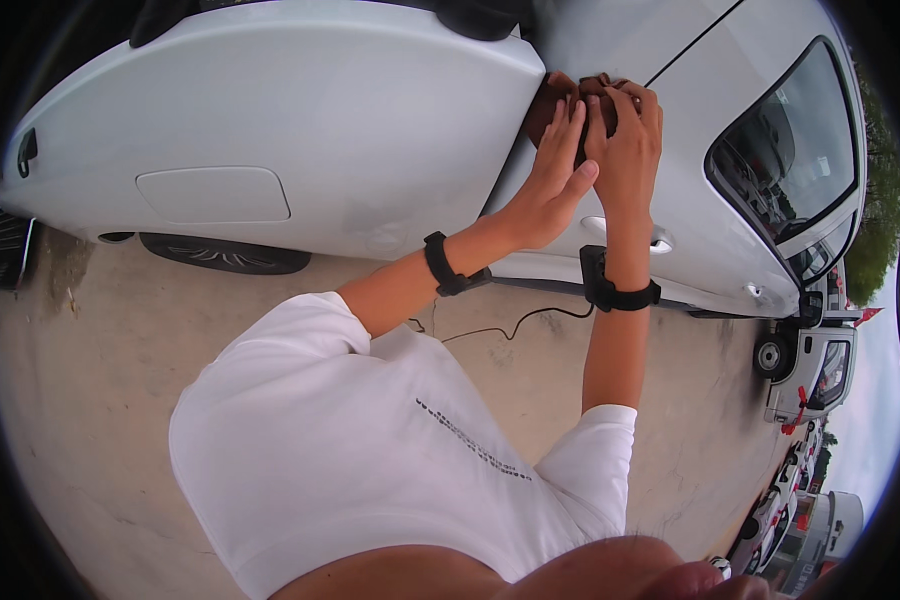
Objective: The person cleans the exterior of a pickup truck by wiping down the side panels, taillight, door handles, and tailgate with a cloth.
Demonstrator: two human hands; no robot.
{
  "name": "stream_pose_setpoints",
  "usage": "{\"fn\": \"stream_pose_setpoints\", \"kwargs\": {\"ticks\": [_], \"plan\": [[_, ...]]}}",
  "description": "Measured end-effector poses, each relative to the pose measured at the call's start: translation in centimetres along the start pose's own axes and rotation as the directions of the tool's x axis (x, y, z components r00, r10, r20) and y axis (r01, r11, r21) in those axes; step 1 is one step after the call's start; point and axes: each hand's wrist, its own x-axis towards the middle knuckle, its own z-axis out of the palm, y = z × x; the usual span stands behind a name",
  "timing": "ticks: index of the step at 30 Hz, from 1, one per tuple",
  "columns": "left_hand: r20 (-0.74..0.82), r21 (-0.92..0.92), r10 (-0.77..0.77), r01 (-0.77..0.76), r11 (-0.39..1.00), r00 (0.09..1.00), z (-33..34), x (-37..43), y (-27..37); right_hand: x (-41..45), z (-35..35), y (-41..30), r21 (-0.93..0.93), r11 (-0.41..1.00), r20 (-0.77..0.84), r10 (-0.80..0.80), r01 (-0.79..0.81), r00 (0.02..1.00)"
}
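A bunched brown cloth (541,112) lies against the white vehicle, at the dark gap between its rear side panel (330,127) and the cab (690,142). The straight fingers of my left hand (551,180) rest on the cloth, with the thumb held apart; whether they grip it does not show. Close beside it, my right hand (626,142) has its fingers bent over the cloth and holds it. Part of the cloth is hidden under both hands. Below the hands is a door handle (661,241), partly covered by my right forearm. Each wrist wears a black strap.
The side panel has a rectangular flap (214,195) above a wheel (225,253). A door window (787,150) is at right. On the concrete ground (120,390), a black cable (514,326) runs near the vehicle. Another white vehicle (814,375) stands at far right.
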Motion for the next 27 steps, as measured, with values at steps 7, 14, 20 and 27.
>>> {"fn": "stream_pose_setpoints", "kwargs": {"ticks": [7,14,20,27], "plan": [[-0.029,-0.053,-0.014,0.013,0.999,0.999,-0.1,1.8,1.3,1.6,0.6,0.2,0.031,0.994,-0.086,0.106,-0.104,0.991],[-0.038,-0.363,-0.197,0.17,0.916,0.98,0.8,1.2,2.3,2.4,-0.6,-0.5,-0.008,0.987,0.04,0.159,-0.159,0.986],[0.087,-0.607,-0.22,0.227,0.762,0.972,1.0,0.4,1.4,0.0,-0.3,0.1,0.04,0.963,0.062,0.264,-0.266,0.963],[-0.003,0.127,0.03,-0.029,0.991,1.0,0.7,0.7,0.9,1.4,0.1,-0.5,-0.005,0.964,-0.021,0.265,-0.265,0.964]]}}
